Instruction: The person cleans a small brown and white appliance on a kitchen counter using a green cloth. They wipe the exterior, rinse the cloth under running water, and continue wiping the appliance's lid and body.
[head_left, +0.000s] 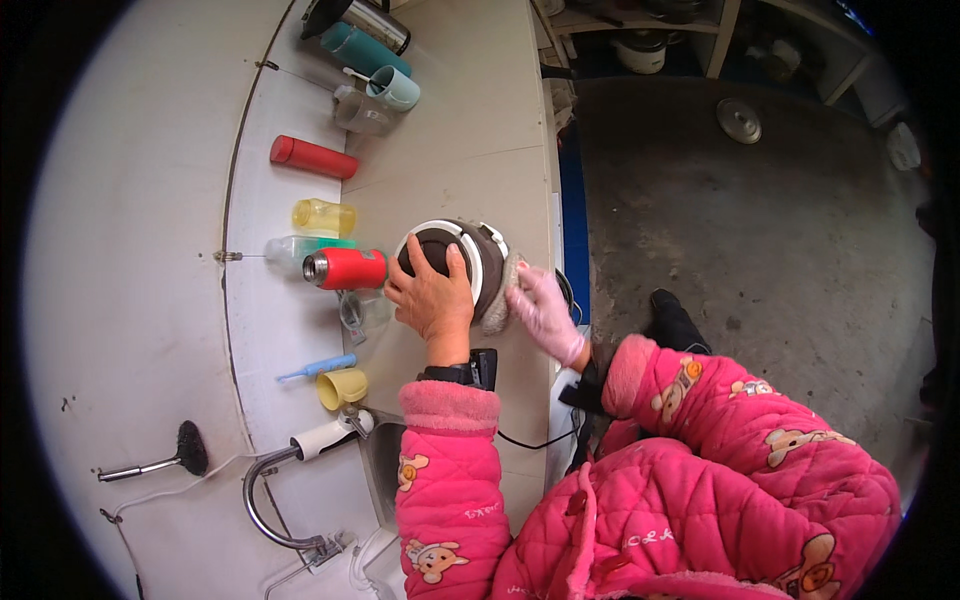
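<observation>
A brown lidded appliance (491, 262) with white trim, perhaps a kettle or small cooker, stands on the pale countertop. My bare left hand (435, 296) grips it from above, fingers spread across its dark lid and white rim. Pressed against its near side is a grey-beige cloth (495, 313). My right hand (546, 311), in a thin translucent pinkish glove, pinches that cloth and is slightly blurred. Just left of my left hand is a red bottle (349, 268) with its metal mouth uncovered. The underside of the appliance is hidden.
Along the wall stand a yellow bottle (324, 216), a red flask (313, 156), a teal tumbler (364, 49) and a yellow cup (342, 388). A faucet (259, 487) arches near the sink (384, 457). A black cord (525, 444) crosses the counter edge. A metal lid (739, 120) lies on the floor.
</observation>
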